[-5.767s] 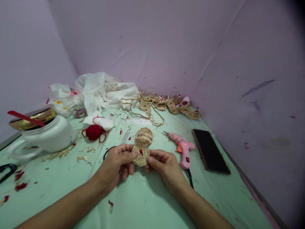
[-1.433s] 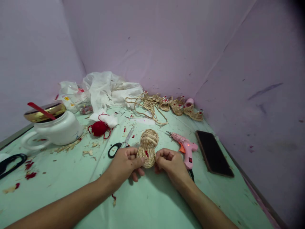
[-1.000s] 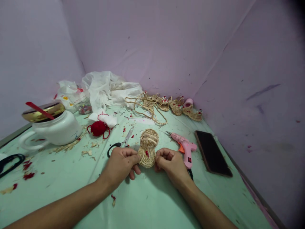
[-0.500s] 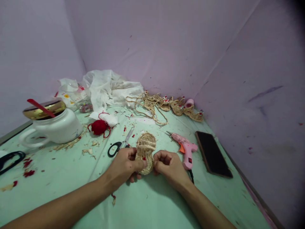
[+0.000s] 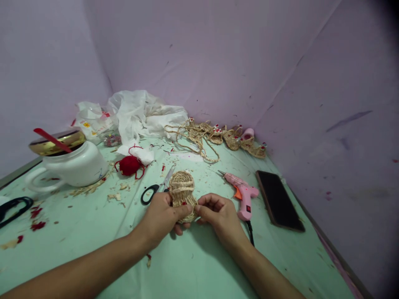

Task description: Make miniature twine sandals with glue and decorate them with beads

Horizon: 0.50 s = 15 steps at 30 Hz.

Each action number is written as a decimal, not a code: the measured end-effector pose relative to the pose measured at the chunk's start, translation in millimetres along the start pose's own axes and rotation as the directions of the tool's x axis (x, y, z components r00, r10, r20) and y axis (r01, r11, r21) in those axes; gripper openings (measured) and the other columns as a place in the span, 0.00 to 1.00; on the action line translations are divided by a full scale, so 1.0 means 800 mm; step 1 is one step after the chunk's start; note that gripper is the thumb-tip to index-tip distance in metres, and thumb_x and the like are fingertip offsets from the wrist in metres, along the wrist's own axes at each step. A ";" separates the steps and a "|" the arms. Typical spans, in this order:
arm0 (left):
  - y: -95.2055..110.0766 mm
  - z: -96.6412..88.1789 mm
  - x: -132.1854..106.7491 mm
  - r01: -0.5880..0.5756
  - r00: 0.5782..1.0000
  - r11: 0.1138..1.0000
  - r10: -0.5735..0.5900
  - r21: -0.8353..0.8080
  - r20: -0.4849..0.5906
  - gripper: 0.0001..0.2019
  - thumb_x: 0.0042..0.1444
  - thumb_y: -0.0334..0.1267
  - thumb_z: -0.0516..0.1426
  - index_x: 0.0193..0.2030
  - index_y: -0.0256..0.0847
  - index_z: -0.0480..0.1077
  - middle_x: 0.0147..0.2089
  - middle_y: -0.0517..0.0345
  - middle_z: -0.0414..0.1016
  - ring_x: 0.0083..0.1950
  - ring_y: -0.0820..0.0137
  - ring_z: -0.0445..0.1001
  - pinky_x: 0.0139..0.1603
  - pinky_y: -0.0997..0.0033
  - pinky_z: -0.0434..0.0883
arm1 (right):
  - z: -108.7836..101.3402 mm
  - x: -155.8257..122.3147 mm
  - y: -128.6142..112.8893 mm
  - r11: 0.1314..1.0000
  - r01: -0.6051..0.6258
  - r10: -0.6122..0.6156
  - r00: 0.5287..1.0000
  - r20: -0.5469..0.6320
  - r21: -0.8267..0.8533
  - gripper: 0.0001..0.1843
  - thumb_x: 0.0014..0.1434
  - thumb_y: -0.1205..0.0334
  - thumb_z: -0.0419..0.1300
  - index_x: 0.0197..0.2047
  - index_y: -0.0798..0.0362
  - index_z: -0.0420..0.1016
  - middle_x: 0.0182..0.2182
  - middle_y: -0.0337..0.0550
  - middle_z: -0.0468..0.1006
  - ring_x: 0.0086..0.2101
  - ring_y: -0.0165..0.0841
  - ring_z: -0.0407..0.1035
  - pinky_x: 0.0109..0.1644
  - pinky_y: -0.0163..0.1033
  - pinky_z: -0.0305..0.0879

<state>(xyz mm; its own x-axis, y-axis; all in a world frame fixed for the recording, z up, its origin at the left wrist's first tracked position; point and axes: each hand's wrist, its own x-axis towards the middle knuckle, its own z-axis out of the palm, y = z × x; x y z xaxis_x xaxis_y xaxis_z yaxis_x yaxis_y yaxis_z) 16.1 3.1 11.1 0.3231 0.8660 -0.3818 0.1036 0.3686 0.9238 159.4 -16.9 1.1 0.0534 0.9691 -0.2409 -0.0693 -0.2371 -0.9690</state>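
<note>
A small slipper of coiled straw-coloured rope (image 5: 182, 185), with a band across its far part and a red spot near my thumb, is in my left hand (image 5: 166, 214). The left thumb presses on its top; the other fingers go underneath, partly hidden. My right hand (image 5: 216, 214) is closed in a pinch at the slipper's near right edge. Whether a loose strand lies between those fingertips cannot be made out. Black-handled scissors (image 5: 150, 194) lie just beyond my left hand, partly covered. To the right of my right hand rests a pink glue gun (image 5: 246, 195) with a black cord.
A dark phone (image 5: 279, 200) lies at the right. Several rope slippers (image 5: 232, 139) and loose rope (image 5: 199, 139) line the back wall. Left are a red yarn ball (image 5: 129, 165), a white pot (image 5: 76, 166) with a gold bowl (image 5: 57, 143), and white plastic (image 5: 140, 114) behind.
The slipper has shifted a little left and tilted, its far end now covering more of the scissors. My right hand has followed, its fingertips staying at the slipper's right edge.
</note>
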 end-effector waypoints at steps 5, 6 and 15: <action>-0.001 0.003 0.002 0.072 0.997 0.997 -0.071 -0.018 0.039 0.15 0.40 0.41 0.58 0.33 0.32 0.68 0.26 0.54 0.73 0.21 0.73 0.69 0.13 0.79 0.64 | 0.003 -0.001 -0.001 1.000 0.023 -0.024 0.998 -0.061 -0.017 0.06 0.39 0.64 0.61 0.22 0.56 0.68 0.16 0.33 0.68 0.17 0.24 0.61 0.22 0.31 0.60; 0.000 0.002 0.000 0.093 0.993 0.996 -0.093 -0.005 0.066 0.15 0.40 0.42 0.58 0.34 0.33 0.68 0.27 0.55 0.73 0.20 0.74 0.69 0.13 0.79 0.64 | 0.002 0.000 -0.002 0.998 0.037 -0.042 0.996 -0.081 -0.054 0.05 0.39 0.65 0.60 0.21 0.56 0.68 0.16 0.33 0.68 0.16 0.24 0.61 0.21 0.31 0.59; 0.066 -0.047 -0.004 -0.060 0.998 0.852 0.065 0.520 0.009 0.10 0.44 0.41 0.54 0.22 0.36 0.68 0.16 0.62 0.66 0.17 0.76 0.64 0.17 0.79 0.59 | -0.025 0.013 0.004 0.965 -0.052 0.032 0.996 -0.079 -0.257 0.04 0.39 0.64 0.57 0.19 0.55 0.66 0.12 0.31 0.61 0.14 0.23 0.52 0.18 0.30 0.49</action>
<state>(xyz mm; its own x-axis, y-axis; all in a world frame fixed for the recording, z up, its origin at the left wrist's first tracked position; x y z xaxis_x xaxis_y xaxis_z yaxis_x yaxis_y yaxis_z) -14.7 32.3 60.2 0.3375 0.8850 -0.3208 0.5578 0.0865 0.8255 179.8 -9.3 -5.6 0.1299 0.9524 -0.2757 0.1868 -0.2966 -0.9365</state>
